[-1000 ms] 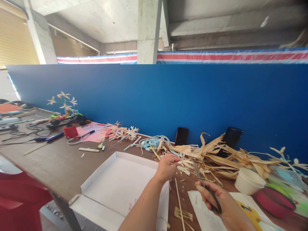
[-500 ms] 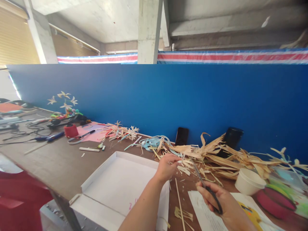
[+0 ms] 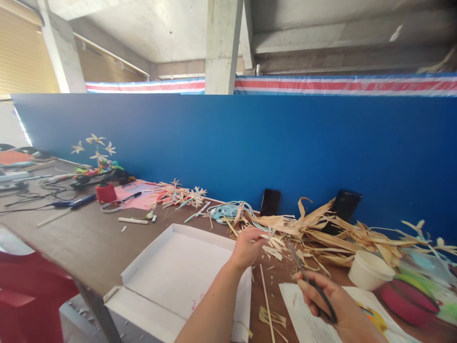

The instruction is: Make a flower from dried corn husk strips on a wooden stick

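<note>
My left hand (image 3: pixel 247 246) is closed in a pinch on a small pale strip of dried husk (image 3: pixel 268 238) just above the brown table. My right hand (image 3: pixel 326 300) grips black-handled scissors (image 3: pixel 310 282), whose blades point up and left toward that strip. Behind both hands a heap of dried corn husks (image 3: pixel 332 231) lies along the blue partition. A thin wooden stick (image 3: pixel 266 297) lies on the table between my forearms.
An open white cardboard box (image 3: pixel 178 276) sits at the table's front edge. A white cup (image 3: pixel 369 269), a red bowl (image 3: pixel 407 297) and printed paper (image 3: pixel 307 319) lie right. Two dark phones (image 3: pixel 269 202) lean on the blue partition (image 3: pixel 228 147). Husk flowers (image 3: pixel 93 147), a red spool (image 3: pixel 106 192) and cables are far left.
My right hand and the scissors have slid slightly down and right. The left hand keeps its pinch on the husk strip in about the same place.
</note>
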`<control>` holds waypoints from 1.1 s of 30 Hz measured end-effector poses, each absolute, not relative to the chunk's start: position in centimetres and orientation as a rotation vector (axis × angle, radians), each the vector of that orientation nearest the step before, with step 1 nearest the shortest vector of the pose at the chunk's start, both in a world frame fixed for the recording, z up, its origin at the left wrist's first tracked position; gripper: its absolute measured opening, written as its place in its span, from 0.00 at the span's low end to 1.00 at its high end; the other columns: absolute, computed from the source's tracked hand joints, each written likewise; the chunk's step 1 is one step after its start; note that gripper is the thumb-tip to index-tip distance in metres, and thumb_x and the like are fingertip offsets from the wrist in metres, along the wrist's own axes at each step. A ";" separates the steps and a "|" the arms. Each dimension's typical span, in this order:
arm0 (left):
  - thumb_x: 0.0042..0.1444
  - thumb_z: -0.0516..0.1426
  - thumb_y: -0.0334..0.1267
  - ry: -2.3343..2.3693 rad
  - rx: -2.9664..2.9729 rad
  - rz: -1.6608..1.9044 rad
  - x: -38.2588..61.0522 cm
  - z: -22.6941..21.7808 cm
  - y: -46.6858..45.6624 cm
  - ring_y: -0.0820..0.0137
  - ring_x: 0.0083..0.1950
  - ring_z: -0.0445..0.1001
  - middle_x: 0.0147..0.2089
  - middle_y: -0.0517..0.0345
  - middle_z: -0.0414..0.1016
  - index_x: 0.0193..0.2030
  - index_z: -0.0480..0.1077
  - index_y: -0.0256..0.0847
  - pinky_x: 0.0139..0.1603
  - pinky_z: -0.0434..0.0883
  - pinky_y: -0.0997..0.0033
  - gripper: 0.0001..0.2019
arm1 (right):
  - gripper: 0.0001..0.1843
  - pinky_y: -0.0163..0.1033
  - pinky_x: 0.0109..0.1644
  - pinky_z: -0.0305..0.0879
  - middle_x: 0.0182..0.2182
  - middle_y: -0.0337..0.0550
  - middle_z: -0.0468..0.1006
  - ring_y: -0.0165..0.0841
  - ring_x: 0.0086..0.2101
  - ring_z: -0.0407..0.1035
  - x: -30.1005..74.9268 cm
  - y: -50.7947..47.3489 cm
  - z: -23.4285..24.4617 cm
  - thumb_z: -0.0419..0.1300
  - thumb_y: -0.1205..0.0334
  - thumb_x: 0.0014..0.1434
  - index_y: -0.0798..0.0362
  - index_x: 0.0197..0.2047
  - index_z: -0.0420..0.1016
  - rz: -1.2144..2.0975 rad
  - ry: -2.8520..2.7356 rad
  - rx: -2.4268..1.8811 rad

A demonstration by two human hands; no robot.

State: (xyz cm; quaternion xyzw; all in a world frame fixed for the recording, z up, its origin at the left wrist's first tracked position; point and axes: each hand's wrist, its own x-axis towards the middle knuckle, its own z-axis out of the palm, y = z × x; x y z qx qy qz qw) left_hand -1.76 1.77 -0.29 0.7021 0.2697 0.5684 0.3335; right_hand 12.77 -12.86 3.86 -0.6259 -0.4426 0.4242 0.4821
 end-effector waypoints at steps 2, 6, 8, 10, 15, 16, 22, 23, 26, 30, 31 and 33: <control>0.48 0.58 0.30 0.693 1.832 1.487 -1.8 -0.3 1.8 0.70 0.42 0.71 0.36 0.56 0.76 0.33 0.76 0.41 0.47 0.66 0.70 0.07 | 0.18 0.32 0.23 0.51 0.16 0.34 0.68 0.25 0.18 0.58 12.8 -13.1 3.8 0.62 0.49 0.43 0.53 0.34 0.72 1.066 -1.101 -1.538; 0.48 0.58 0.31 0.691 1.834 1.488 -1.8 -0.3 1.8 0.70 0.41 0.71 0.36 0.55 0.76 0.33 0.76 0.41 0.46 0.66 0.70 0.07 | 0.17 0.32 0.21 0.49 0.15 0.33 0.67 0.24 0.17 0.55 12.9 -13.3 3.8 0.62 0.50 0.43 0.53 0.33 0.72 1.105 -1.124 -1.551; 0.48 0.58 0.30 0.687 1.833 1.497 -1.8 -0.3 1.8 0.70 0.41 0.71 0.36 0.55 0.76 0.33 0.76 0.41 0.46 0.66 0.70 0.07 | 0.17 0.31 0.22 0.49 0.15 0.33 0.67 0.24 0.17 0.55 12.9 -13.3 3.8 0.62 0.50 0.44 0.53 0.33 0.72 1.106 -1.131 -1.550; 0.48 0.58 0.30 0.683 1.832 1.504 -1.7 -0.3 1.8 0.70 0.41 0.71 0.36 0.56 0.76 0.33 0.76 0.42 0.46 0.66 0.71 0.07 | 0.17 0.31 0.22 0.49 0.15 0.33 0.66 0.24 0.17 0.55 13.0 -13.3 3.8 0.61 0.50 0.44 0.53 0.33 0.72 1.102 -1.135 -1.551; 0.48 0.58 0.29 0.672 1.824 1.512 -1.6 -0.3 1.8 0.71 0.40 0.72 0.35 0.56 0.76 0.33 0.76 0.41 0.45 0.67 0.72 0.07 | 0.18 0.31 0.22 0.49 0.15 0.32 0.66 0.24 0.17 0.56 13.0 -13.0 3.7 0.61 0.49 0.44 0.54 0.34 0.70 1.080 -1.121 -1.568; 0.48 0.58 0.29 0.665 1.816 1.515 -1.6 -0.4 1.8 0.71 0.39 0.72 0.35 0.55 0.76 0.32 0.77 0.41 0.45 0.67 0.72 0.07 | 0.19 0.31 0.22 0.50 0.16 0.33 0.66 0.24 0.18 0.56 13.0 -12.9 3.7 0.61 0.49 0.44 0.54 0.35 0.70 1.074 -1.114 -1.568; 0.47 0.58 0.29 0.605 1.778 1.490 -1.3 -0.4 1.6 0.72 0.36 0.73 0.33 0.55 0.76 0.31 0.76 0.39 0.40 0.69 0.75 0.06 | 0.19 0.31 0.23 0.51 0.16 0.33 0.66 0.24 0.19 0.56 12.5 -12.4 3.7 0.62 0.48 0.44 0.54 0.34 0.70 1.054 -1.059 -1.521; 0.47 0.58 0.29 0.604 1.779 1.487 -1.3 -0.4 1.5 0.72 0.36 0.72 0.33 0.56 0.76 0.30 0.76 0.39 0.40 0.69 0.75 0.06 | 0.19 0.31 0.23 0.51 0.16 0.32 0.65 0.24 0.18 0.56 12.3 -12.4 3.7 0.62 0.48 0.44 0.54 0.34 0.70 1.047 -1.049 -1.507; 0.46 0.58 0.29 0.620 1.792 1.467 -1.2 -0.4 1.2 0.73 0.34 0.72 0.31 0.57 0.75 0.29 0.76 0.39 0.38 0.68 0.76 0.05 | 0.19 0.31 0.24 0.52 0.16 0.32 0.66 0.24 0.19 0.57 12.0 -12.2 3.6 0.62 0.49 0.44 0.54 0.35 0.71 1.024 -1.030 -1.467; 0.46 0.60 0.32 0.639 1.830 1.412 -1.1 -0.2 0.8 0.74 0.32 0.70 0.28 0.58 0.73 0.28 0.76 0.39 0.35 0.67 0.77 0.03 | 0.21 0.30 0.23 0.53 0.17 0.33 0.67 0.24 0.19 0.57 12.2 -11.4 2.8 0.62 0.48 0.44 0.55 0.36 0.71 1.024 -0.999 -1.468; 0.46 0.60 0.33 0.641 1.834 1.405 -1.0 -0.2 0.7 0.74 0.32 0.70 0.28 0.58 0.73 0.28 0.76 0.39 0.35 0.67 0.78 0.03 | 0.21 0.30 0.22 0.52 0.17 0.33 0.67 0.24 0.18 0.57 12.3 -11.2 2.6 0.63 0.48 0.44 0.55 0.37 0.71 1.028 -0.991 -1.470; 0.45 0.60 0.34 0.640 1.829 1.399 -1.0 -0.3 0.7 0.74 0.32 0.70 0.28 0.58 0.72 0.28 0.76 0.38 0.34 0.66 0.78 0.03 | 0.22 0.30 0.21 0.52 0.17 0.33 0.67 0.24 0.18 0.57 12.4 -10.9 2.2 0.63 0.47 0.44 0.54 0.38 0.71 1.030 -0.988 -1.465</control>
